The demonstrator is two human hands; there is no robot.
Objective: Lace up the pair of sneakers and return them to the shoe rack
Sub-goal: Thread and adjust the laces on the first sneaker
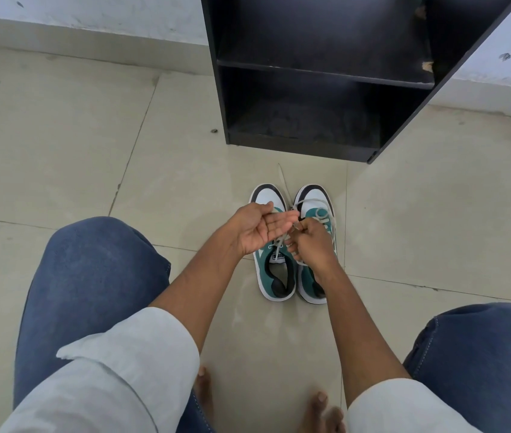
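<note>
Two green, white and black sneakers stand side by side on the tiled floor, toes toward the rack. Over the left sneaker (276,276) my left hand (259,229) hovers palm up, fingers spread, with the grey lace (284,179) running past its fingertips. My right hand (312,242) is over the right sneaker (316,198), fingers pinched on the lace near the eyelets. One lace end trails forward between the toes. The black shoe rack (326,76) stands just beyond, its shelves bare.
My knees in blue jeans (92,276) flank the shoes on both sides, and bare toes (319,404) show at the bottom. A low white wall ledge (92,29) runs behind the rack. A small dark speck (214,130) lies left of the rack.
</note>
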